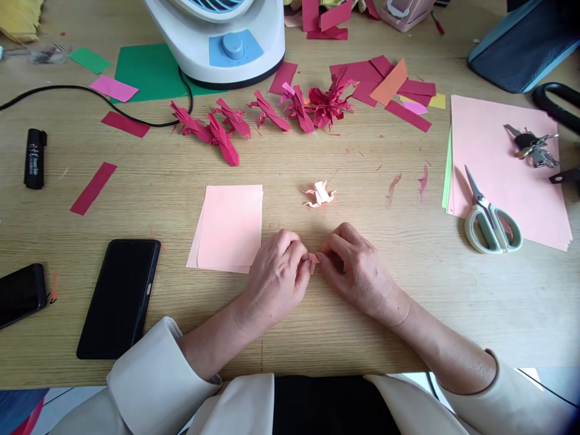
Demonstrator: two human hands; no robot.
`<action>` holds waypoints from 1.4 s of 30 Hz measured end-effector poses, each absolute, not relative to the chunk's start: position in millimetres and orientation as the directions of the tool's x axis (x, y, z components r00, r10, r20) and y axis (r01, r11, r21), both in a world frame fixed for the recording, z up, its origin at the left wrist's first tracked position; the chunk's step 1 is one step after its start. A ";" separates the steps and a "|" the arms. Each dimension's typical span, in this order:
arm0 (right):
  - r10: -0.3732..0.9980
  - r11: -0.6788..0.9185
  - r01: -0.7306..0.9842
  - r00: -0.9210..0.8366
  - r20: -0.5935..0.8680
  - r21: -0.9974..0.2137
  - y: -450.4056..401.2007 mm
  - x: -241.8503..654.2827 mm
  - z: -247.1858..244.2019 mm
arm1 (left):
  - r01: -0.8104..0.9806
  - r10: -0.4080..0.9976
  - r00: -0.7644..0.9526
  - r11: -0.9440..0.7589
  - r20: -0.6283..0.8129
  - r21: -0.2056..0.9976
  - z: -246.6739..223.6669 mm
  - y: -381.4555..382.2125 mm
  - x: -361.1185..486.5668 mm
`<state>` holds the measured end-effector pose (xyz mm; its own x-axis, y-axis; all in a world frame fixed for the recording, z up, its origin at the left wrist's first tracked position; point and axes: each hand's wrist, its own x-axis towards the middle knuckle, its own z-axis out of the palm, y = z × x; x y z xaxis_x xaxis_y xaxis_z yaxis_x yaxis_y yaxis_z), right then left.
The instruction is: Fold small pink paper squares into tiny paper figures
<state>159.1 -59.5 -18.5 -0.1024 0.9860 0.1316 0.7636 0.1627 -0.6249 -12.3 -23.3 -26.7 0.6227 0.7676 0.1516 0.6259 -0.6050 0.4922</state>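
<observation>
Between my fingertips is a small folded piece of pink paper [312, 262], mostly hidden by the fingers. My left hand [278, 272] pinches its left side, and my right hand [360, 272] pinches its right side. Just beyond the hands lies a finished-looking pale pink folded paper figure [321, 194] with thin legs. Left of my left hand, a few square pink sheets [229, 226] lie in a loose stack, their right edge close to my knuckles. Farther back, several dark pink folded figures [222, 136] form a row.
A white fan base [226, 51] stands at the back over green paper [140, 72]. Scissors [492, 220] and keys [534, 147] rest on pink sheets [484, 139] at right. Two phones [120, 296], a black marker [35, 158] and paper strips [93, 188] lie at left.
</observation>
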 end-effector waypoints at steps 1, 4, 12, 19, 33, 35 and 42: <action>0.986 0.163 0.765 -0.102 0.132 -0.623 -59.4 159.2 -18.7 | 0.634 0.774 0.617 -0.597 0.144 0.491 -26.4 -23.7 -11.7; 0.986 0.160 0.772 -0.098 0.134 -0.615 -59.6 159.2 -20.0 | 0.651 0.787 0.602 -0.579 0.130 0.491 -26.2 -24.6 -10.4; 0.988 0.148 0.761 -0.078 0.137 -0.632 -58.9 160.2 -23.0 | 0.670 0.798 0.586 -0.576 0.144 0.468 -28.3 -24.8 -8.9; 0.966 0.253 0.642 -0.131 0.222 -0.724 -68.0 174.6 -19.2 | 0.658 0.789 0.593 -0.591 0.162 0.467 -29.7 -24.8 -9.3; 0.849 0.527 0.750 -0.445 0.284 -0.401 -87.4 183.6 -34.7 | 0.660 0.783 0.595 -0.606 0.183 0.443 -32.8 -24.9 -9.0; 0.850 0.526 0.751 -0.439 0.293 -0.399 -87.3 183.1 -35.6 | 0.662 0.786 0.589 -0.602 0.186 0.446 -32.5 -25.1 -8.7; 0.861 0.506 0.757 -0.410 0.302 -0.413 -85.9 180.5 -35.7 | 0.649 0.790 0.577 -0.598 0.208 0.471 -33.0 -26.3 -8.9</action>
